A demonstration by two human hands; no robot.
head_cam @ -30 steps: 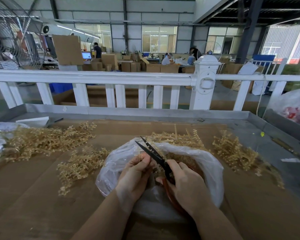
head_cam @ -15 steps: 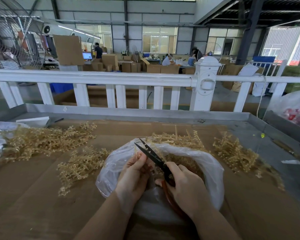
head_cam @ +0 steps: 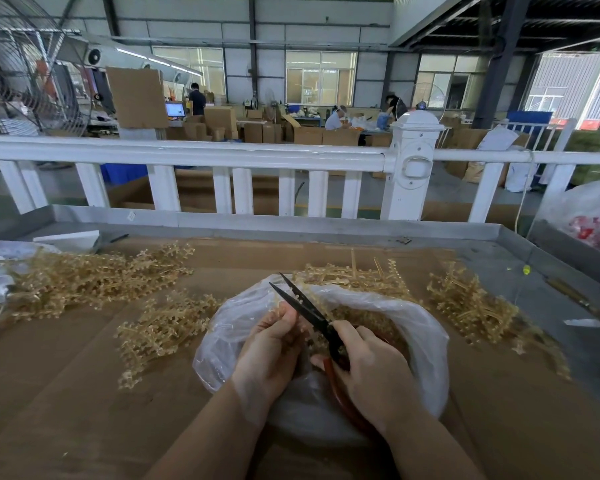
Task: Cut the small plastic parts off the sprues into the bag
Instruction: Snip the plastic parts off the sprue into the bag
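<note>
A clear plastic bag [head_cam: 426, 344] lies open on the cardboard in front of me, with cut tan parts [head_cam: 368, 318] inside. Over its mouth my left hand [head_cam: 274, 344] pinches a small tan sprue piece, mostly hidden by the fingers. My right hand [head_cam: 368, 365] grips black scissors [head_cam: 303, 308] with red-brown handles; the blades are parted and point up-left beside the left fingertips. Tan sprues lie in piles at the left [head_cam: 84, 278], front left [head_cam: 163, 330], behind the bag [head_cam: 354, 275] and at the right [head_cam: 471, 303].
The work surface is a cardboard sheet [head_cam: 84, 393] inside a grey metal tray with a raised rim [head_cam: 291, 225]. A white railing [head_cam: 222, 154] runs behind it. A filled plastic bag [head_cam: 589, 216] sits far right, white sheets [head_cam: 66, 239] far left.
The scissors and both hands have shifted only slightly above the bag; the blades stay parted near the left fingertips. The piles have not moved.
</note>
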